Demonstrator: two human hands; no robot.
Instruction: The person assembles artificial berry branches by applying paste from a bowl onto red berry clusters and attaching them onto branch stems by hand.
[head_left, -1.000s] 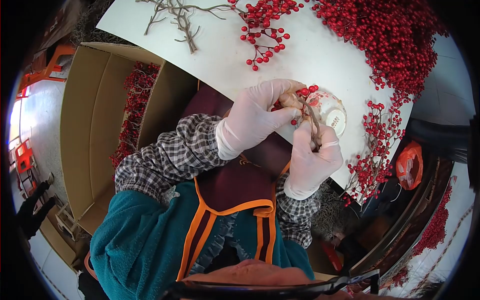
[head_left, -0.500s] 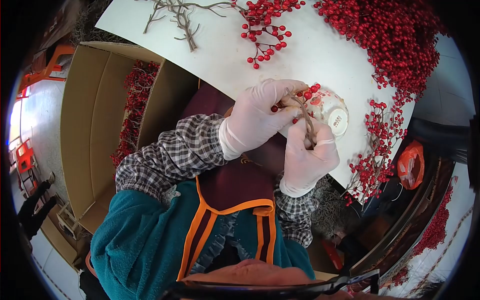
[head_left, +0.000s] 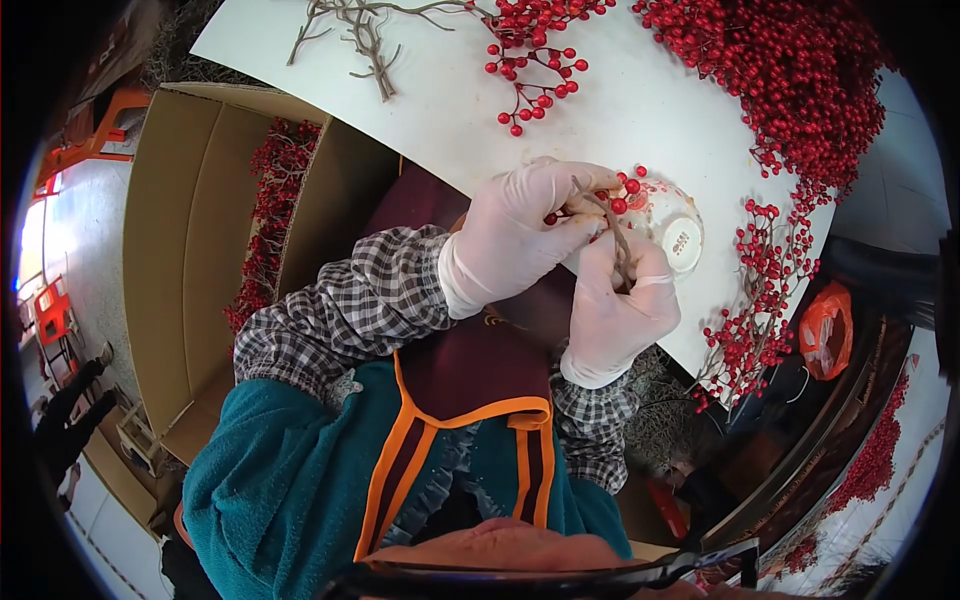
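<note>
Both of my hands wear white gloves and meet over the near edge of the white table. My left hand (head_left: 520,230) is closed, its fingertips pinching a small sprig of red berries (head_left: 620,204) against a brown twig (head_left: 616,232). Lower and to the right, my right hand (head_left: 622,315) is closed around the lower part of that twig. The fingers hide the spot where sprig and twig meet. Just behind them a white bowl (head_left: 672,215) with a red pattern sits upside down on the table.
A large heap of red berry sprays (head_left: 800,110) covers the table's right side. Another berry spray (head_left: 535,90) and bare twigs (head_left: 370,50) lie at the back. To the left stands an open cardboard box (head_left: 180,250) with berry branches (head_left: 270,220) inside. An orange-red plastic bag (head_left: 826,330) is at right.
Both hands keep their hold on the sprig and twig, with only slight finger movement. The view has shifted very little.
</note>
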